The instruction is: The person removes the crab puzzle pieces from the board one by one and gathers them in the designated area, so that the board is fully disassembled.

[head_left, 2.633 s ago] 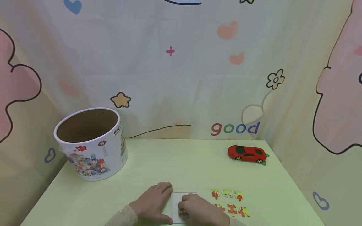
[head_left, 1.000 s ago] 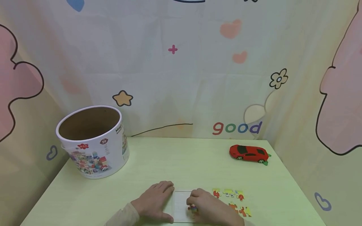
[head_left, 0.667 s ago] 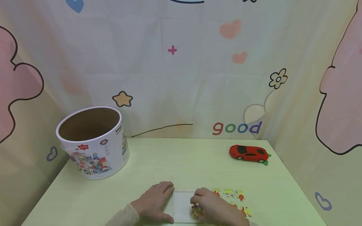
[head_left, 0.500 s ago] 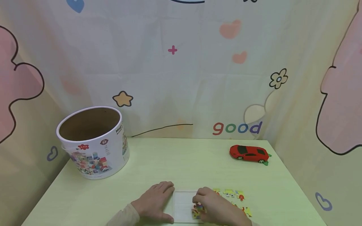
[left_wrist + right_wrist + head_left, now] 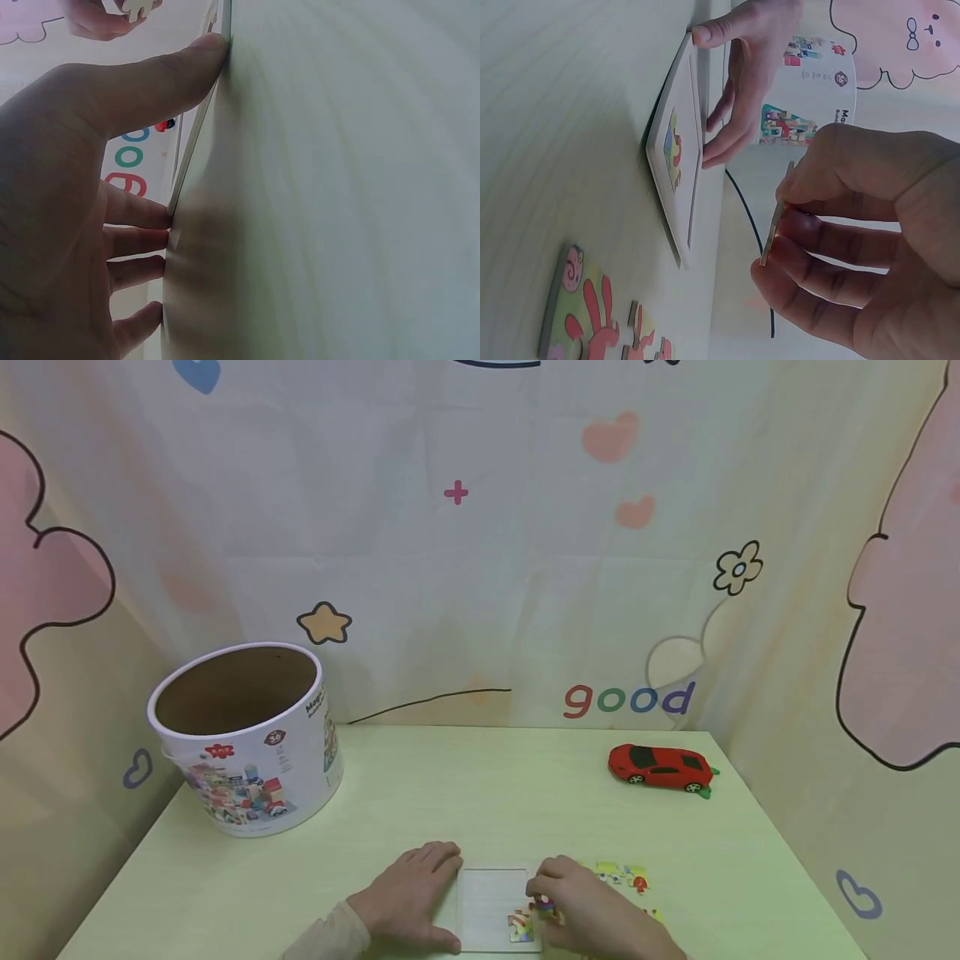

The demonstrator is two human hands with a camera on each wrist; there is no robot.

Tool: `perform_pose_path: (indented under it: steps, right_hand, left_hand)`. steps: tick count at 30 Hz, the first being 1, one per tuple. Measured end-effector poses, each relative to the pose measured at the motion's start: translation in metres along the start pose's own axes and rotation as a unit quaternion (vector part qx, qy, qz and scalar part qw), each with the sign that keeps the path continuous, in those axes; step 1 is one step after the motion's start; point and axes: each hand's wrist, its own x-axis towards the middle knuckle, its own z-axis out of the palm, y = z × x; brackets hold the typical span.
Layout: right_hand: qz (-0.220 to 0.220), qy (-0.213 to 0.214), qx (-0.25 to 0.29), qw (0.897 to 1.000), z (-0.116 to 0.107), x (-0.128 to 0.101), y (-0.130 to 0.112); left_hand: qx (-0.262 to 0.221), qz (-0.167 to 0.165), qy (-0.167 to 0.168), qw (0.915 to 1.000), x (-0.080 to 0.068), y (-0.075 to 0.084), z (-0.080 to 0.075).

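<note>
A right hand (image 5: 855, 225) pinches a thin jigsaw piece (image 5: 775, 217) edge-on above the white puzzle tray (image 5: 491, 902), apparently lining it up beside the colourful piece already seated. The left hand (image 5: 408, 897) lies flat, fingers straight, bracing the tray's edge. Loose pieces (image 5: 622, 875) wait nearby; beyond stand a toy-block tub (image 5: 247, 743) and red car (image 5: 660, 767).

1. Loose puzzle pieces (image 5: 626, 877): partly hidden behind right hand (image 5: 592, 914).
2. Puzzle board (image 5: 491, 902): near edge cut off by frame.
3. Held piece (image 5: 775, 217): seen edge-on, print unreadable.
</note>
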Motion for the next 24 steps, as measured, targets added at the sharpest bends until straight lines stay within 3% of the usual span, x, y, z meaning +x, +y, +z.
perform_pose_path:
  steps: [6,14,20,24]
  right_hand:
    - [-0.019,0.032,-0.023,0.999,0.001,-0.007,0.006]
    - [-0.015,0.054,-0.005,0.998,0.001,-0.016,0.013]
    - [-0.011,0.066,-0.008,0.998,-0.001,-0.021,0.017]
    - [0.013,0.048,0.007,0.999,-0.004,-0.025,0.020]
  left_hand:
    - [-0.003,0.005,0.005,1.0000,0.000,-0.001,0.001]
    - [-0.005,0.003,0.004,1.0000,0.000,-0.001,0.000]
    - [-0.011,0.001,0.000,0.9999,-0.001,-0.001,0.000]
    - [-0.008,0.005,0.004,0.9999,-0.001,-0.001,0.001]
